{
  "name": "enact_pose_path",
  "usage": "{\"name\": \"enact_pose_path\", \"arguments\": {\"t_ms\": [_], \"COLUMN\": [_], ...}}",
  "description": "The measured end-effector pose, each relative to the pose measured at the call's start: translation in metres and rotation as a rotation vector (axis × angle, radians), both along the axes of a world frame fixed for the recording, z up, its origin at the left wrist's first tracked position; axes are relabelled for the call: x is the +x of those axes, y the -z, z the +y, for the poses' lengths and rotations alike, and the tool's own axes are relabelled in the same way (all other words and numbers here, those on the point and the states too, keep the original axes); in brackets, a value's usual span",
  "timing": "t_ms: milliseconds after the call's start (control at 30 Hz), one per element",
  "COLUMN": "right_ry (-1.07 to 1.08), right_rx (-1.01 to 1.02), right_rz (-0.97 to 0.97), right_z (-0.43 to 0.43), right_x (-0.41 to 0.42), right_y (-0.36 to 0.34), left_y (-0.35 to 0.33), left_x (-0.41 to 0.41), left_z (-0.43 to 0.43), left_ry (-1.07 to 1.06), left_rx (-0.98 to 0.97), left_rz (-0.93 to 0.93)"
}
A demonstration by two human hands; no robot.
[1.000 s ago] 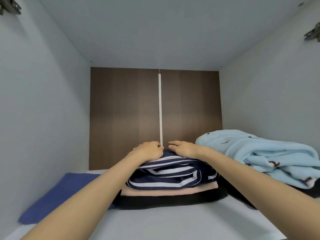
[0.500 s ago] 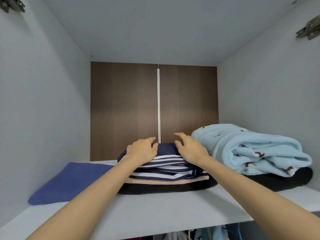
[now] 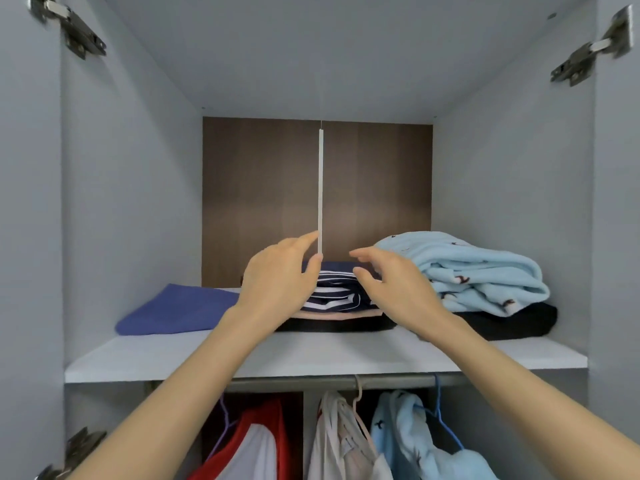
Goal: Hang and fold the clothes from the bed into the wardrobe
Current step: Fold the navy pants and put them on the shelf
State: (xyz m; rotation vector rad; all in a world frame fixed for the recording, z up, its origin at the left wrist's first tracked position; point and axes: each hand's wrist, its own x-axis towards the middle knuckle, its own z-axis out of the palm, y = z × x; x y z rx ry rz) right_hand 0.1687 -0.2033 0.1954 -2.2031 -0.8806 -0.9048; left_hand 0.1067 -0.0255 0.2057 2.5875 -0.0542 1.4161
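Below the shelf [image 3: 311, 358], a red-and-white garment [image 3: 256, 441], a white garment [image 3: 339, 434] and a pale blue printed garment [image 3: 405, 434] hang from the rail [image 3: 311, 381]. Up on the shelf, the left hand [image 3: 280, 282] and right hand [image 3: 394, 289] are apart, with loose fingers that hold nothing. They flank the folded navy striped top [image 3: 337, 292], which crowns a pile over a pink layer [image 3: 339, 315] and a black layer [image 3: 339, 325]. Whether either palm touches the pile I cannot tell. A folded blue cloth [image 3: 180, 310] lies left of it, and a pale blue fleece [image 3: 467, 271] rests on a black garment [image 3: 512, 323] to the right.

Two hands [image 3: 281, 284], three hangers [image 3: 358, 393] (three hinges [image 3: 74, 31]).
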Motion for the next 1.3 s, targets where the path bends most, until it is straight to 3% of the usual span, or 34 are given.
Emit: {"name": "enact_pose_path", "arguments": {"t_ms": [533, 900, 1300], "right_ry": [0.065, 0.338, 0.748], "right_rx": [0.035, 0.062, 0.123], "right_rz": [0.105, 0.312, 0.547], "right_z": [-0.063, -0.139, -0.281], "right_x": [-0.173, -0.353, -0.544], "right_y": [0.06, 0.156, 0.269], "left_y": [0.069, 0.154, 0.27], "left_x": [-0.166, -0.298, -0.387], "left_z": [-0.038, -0.102, -0.259], "left_ry": [0.15, 0.437, 0.776], "left_rx": [-0.114, -0.086, 0.072], "left_rz": [0.102, 0.362, 0.663]}}
